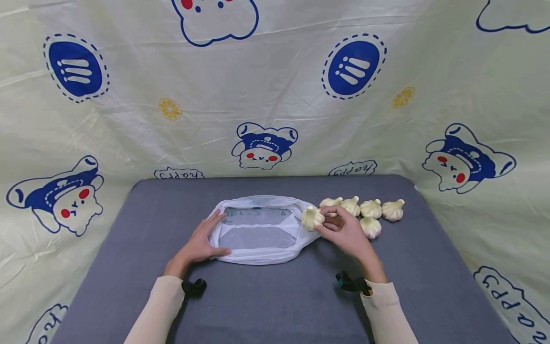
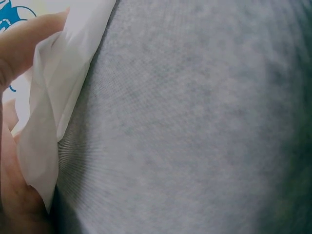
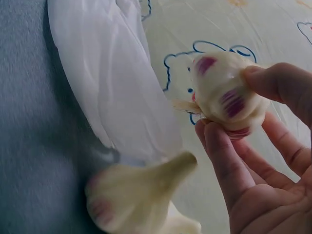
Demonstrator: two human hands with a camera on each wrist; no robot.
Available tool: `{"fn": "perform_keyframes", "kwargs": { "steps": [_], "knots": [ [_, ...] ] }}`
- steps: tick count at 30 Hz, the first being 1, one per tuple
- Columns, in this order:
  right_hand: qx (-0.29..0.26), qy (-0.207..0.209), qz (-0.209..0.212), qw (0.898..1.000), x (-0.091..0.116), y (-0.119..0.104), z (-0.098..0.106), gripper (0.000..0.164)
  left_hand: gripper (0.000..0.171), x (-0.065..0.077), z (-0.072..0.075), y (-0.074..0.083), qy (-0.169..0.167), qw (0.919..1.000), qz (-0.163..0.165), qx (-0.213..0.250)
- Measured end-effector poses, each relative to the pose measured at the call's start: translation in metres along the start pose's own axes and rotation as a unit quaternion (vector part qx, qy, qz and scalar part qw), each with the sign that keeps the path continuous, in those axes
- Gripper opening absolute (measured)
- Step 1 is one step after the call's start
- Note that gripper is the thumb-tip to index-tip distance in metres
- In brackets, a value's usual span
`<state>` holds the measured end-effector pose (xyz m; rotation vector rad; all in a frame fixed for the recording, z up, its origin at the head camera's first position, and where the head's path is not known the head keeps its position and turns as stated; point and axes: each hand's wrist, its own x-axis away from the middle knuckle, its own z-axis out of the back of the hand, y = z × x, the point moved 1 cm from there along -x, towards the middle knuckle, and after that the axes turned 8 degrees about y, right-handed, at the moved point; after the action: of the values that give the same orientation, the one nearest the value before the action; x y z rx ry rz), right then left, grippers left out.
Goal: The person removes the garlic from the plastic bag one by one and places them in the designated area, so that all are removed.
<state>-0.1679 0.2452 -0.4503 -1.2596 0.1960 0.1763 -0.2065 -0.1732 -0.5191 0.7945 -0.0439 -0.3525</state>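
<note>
A white plastic bag (image 1: pixel 262 258) lies with its mouth spread wide on the grey table. My left hand (image 1: pixel 202 241) holds the bag's left end, the thumb over the near rim and the fingers along the far side. In the left wrist view, the thumb (image 2: pixel 29 41) lies against folded plastic (image 2: pixel 44 117). Between thumb and fingertips, my right hand (image 1: pixel 348 234) pinches a garlic bulb (image 1: pixel 312 218) over the bag's right rim. The right wrist view shows purple patches on this held bulb (image 3: pixel 229 92). No bulb is visible inside the bag's mouth.
Several more garlic bulbs (image 1: pixel 371 209) lie right of the bag, just beyond my right hand; one (image 1: pixel 370 228) sits nearer than the row. The grey table (image 1: pixel 266 306) ends at a patterned hanging sheet (image 1: pixel 283 86) at the back and sides.
</note>
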Motion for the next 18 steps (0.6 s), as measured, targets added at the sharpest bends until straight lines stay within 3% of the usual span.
{"fn": "perform_keyframes", "kwargs": {
  "steps": [9,18],
  "knots": [
    [-0.001,0.031,0.013,0.999,0.003,0.004,0.02,0.053,0.107,0.0,0.0,-0.002,-0.001,1.0,0.005,-0.004],
    [0.013,0.061,0.037,0.997,0.006,0.004,0.037,0.052,0.107,0.0,-0.002,-0.003,-0.002,0.9999,0.011,-0.005]
  ]
}}
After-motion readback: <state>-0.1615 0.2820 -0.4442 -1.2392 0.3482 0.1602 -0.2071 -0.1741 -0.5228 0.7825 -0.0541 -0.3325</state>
